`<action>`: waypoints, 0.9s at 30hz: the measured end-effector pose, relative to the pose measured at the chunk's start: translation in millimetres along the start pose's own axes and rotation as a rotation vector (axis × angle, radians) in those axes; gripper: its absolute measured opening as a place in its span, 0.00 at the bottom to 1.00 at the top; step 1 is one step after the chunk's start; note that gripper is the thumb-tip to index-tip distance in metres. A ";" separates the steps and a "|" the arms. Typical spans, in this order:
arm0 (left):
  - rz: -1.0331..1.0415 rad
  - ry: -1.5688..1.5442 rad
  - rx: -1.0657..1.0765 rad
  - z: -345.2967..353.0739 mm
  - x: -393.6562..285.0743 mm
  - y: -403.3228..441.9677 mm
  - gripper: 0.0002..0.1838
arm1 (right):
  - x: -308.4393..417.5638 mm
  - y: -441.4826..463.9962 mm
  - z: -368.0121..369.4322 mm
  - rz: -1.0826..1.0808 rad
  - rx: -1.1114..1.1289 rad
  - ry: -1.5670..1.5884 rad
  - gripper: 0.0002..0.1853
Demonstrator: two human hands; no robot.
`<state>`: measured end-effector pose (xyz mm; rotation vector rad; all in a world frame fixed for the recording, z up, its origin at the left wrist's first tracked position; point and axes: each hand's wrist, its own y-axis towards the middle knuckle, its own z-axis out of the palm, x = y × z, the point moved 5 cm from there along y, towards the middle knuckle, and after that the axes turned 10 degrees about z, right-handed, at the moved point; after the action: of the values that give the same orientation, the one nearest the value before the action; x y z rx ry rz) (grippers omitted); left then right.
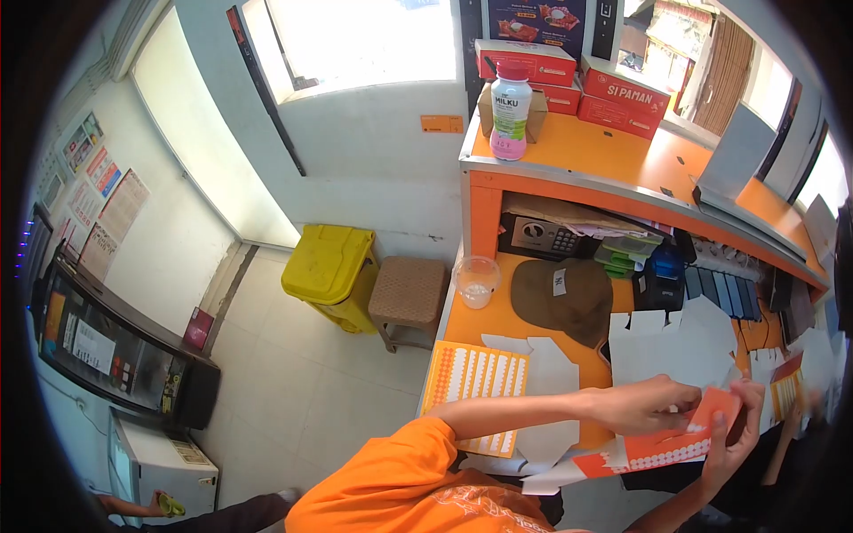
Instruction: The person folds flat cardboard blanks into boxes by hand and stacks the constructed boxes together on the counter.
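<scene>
An orange and white piece of printed card (671, 447) is held up over the front edge of the orange counter. My right hand (736, 426) grips its right end, thumb across the orange face. Fingers of my left hand (647, 406) are bent together at the card's upper edge; what they pinch, if anything, is too small to tell. To the left lies a yellow and orange sheet with rows of white stickers (480, 391), on top of white flattened card (553, 417). More white cut card (673, 348) lies just beyond my hands.
On the counter are a brown cap (562, 298), a clear plastic cup (477, 282) and a safe (538, 235). A pink and white bottle (510, 111) and red boxes (625, 96) stand on the shelf above. Another person's hand (793, 410) is at the far right, another person's arm at lower left.
</scene>
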<state>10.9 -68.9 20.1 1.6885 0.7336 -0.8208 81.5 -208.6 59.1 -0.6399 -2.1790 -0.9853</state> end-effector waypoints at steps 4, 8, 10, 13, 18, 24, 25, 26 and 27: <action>0.055 -0.372 -0.005 10.4 17.5 1.4 0.11 | 23.4 1.0 8.3 -0.027 0.454 -0.108 0.24; -0.163 -0.478 0.068 7.8 15.6 0.1 0.12 | 32.7 1.5 0.7 -0.050 0.142 -0.275 0.20; -0.288 -0.570 0.081 5.2 11.3 -2.0 0.12 | 33.7 -1.5 -5.2 -0.123 -0.097 -0.289 0.17; -0.270 -0.582 0.094 3.1 9.9 -2.9 0.11 | 39.1 -3.6 -0.1 -0.154 0.028 -0.261 0.17; -0.200 -0.519 0.120 6.7 10.7 -4.3 0.12 | 48.9 -3.0 12.9 -0.032 0.369 -0.161 0.17; -0.196 -0.500 0.163 2.0 -10.7 -4.2 0.14 | 45.9 -5.7 6.4 -0.091 0.279 -0.138 0.17; -0.128 -0.449 0.099 -2.3 -7.6 -2.6 0.14 | 43.7 -7.0 4.6 -0.160 0.094 -0.128 0.18; -0.062 -0.397 0.036 -6.4 -0.4 -1.0 0.14 | 41.1 -11.6 2.2 -0.227 -0.093 -0.117 0.18; 0.005 -0.347 -0.028 -11.0 -0.5 -0.1 0.14 | 34.3 -13.6 -2.1 -0.235 -0.184 -0.223 0.20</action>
<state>12.2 -58.3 22.6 1.4709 0.4986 -1.0616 50.5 -212.8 78.8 -0.6115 -2.4189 -1.3036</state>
